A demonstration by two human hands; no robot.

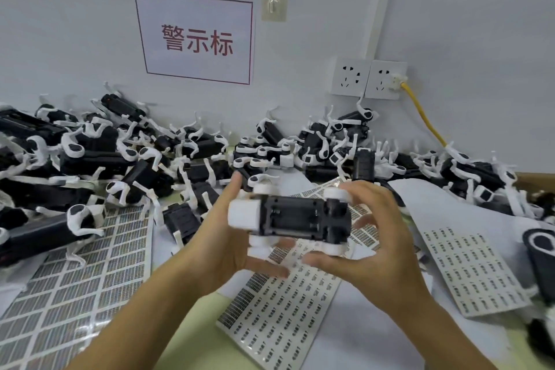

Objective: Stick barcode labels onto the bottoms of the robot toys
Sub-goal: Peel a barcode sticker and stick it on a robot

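We've got one robot toy (289, 219) up in the air between both hands, black underside facing us. Left hand (228, 237) cradles its white end, fingers curled under; right hand (372, 237) grips the other end, fingers spread (bit blurry). Label sheets (279, 309) lie on the table below.

Label sheets (279, 309) and heaped robot toys (99, 153) cover the table (192, 336).

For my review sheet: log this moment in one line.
both hands hold robot toy | underside up | no label visible on it | label sheets beneath
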